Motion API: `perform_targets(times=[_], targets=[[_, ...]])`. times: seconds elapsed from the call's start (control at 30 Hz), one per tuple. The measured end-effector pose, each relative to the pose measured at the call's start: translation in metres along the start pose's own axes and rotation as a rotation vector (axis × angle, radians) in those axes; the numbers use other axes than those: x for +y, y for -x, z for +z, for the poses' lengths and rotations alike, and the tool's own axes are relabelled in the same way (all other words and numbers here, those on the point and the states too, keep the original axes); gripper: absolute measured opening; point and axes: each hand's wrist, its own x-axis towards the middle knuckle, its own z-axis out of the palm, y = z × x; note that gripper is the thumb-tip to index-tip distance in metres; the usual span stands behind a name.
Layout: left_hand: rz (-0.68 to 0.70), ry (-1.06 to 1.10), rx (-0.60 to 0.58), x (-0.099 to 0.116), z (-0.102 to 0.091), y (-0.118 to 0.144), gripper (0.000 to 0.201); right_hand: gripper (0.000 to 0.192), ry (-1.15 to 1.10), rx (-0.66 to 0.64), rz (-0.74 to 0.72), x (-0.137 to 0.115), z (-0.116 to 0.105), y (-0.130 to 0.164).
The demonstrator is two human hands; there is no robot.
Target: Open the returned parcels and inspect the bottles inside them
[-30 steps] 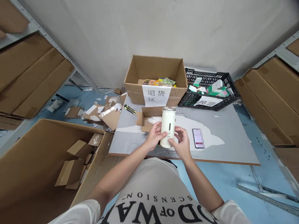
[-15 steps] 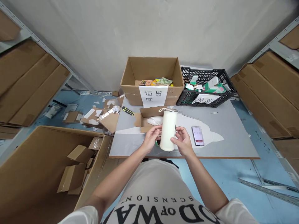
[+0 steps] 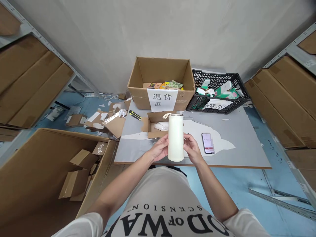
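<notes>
Just below the frame's centre, held a cream bottle (image 3: 175, 140) between left hand (image 3: 160, 148) and right hand (image 3: 192, 148), with fingers on both sides of its lower half; pointed its silver-rimmed top toward the upper edge, partly hiding a small open carton (image 3: 156, 134).

I'm receiving a bright, mostly crisp feed, with diffuse light apparently falling from overhead. Faint gloss is showing on the cream tumbler (image 3: 176, 140), while the large carton (image 3: 37, 164) is lying in shadow inside. The wide lens is slanting the rack upright (image 3: 37, 33), and mosaic blocks are masking part of the smartphone (image 3: 207, 144).
</notes>
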Motion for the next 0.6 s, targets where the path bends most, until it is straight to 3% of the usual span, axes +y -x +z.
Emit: perform_targets(times=[0.33,0.47,0.6], targets=[[0.059,-0.115,-0.027,-0.001,-0.002,0.001,0.059,0.042,0.111,0.037,-0.008,0.01,-0.009,0.002],[0.148,-0.178,0.11,-0.007,-0.003,-0.001,0.064,0.049,0.176,0.12,-0.045,0.007,-0.008,0.006],[0.251,-0.292,0.281,-0.016,0.002,-0.004,0.063,0.038,0.233,0.2,-0.111,0.003,0.002,0.01]])
